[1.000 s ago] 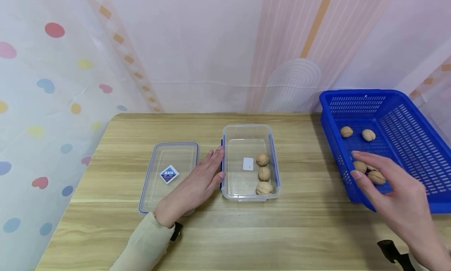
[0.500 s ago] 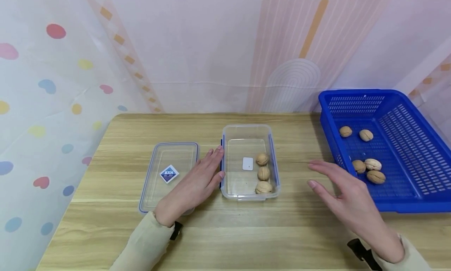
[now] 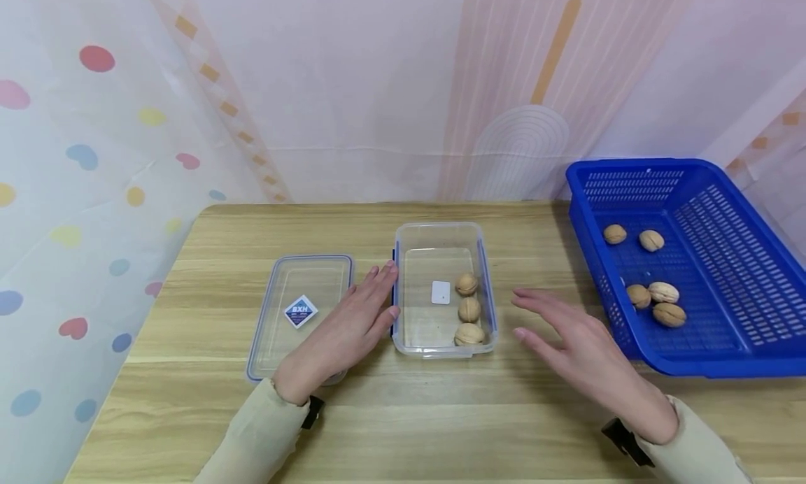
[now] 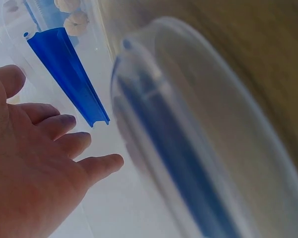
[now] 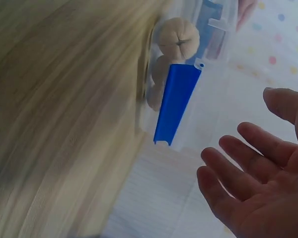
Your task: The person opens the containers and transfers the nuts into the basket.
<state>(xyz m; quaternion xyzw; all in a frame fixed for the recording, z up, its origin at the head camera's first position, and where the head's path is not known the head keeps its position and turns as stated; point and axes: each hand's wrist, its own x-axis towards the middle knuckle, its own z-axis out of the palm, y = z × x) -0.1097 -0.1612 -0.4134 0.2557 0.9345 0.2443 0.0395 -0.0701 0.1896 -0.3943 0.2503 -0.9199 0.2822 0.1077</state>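
Note:
A clear plastic food container (image 3: 428, 330) with blue side clips stands on the table. Along its right wall, three walnuts (image 3: 469, 309) lie in a row. My left hand (image 3: 343, 333) has its fingers extended, with the fingertips at the container's left side. To the right of the container, my right hand (image 3: 585, 354) hovers over the table with fingers spread and nothing in it. In the right wrist view, the palm of the right hand (image 5: 258, 178) faces the container's blue clip (image 5: 178, 101), apart from it.
A blue perforated basket (image 3: 743, 366) with several walnuts (image 3: 669, 315) stands on the right. The container's lid (image 3: 271, 344), with a BXH label, lies left of the container, partly under the left forearm. A patterned cloth (image 3: 352, 85) hangs behind the table.
My right hand has moved left from over the basket to beside the container, empty throughout. The left hand stays at the container's left side.

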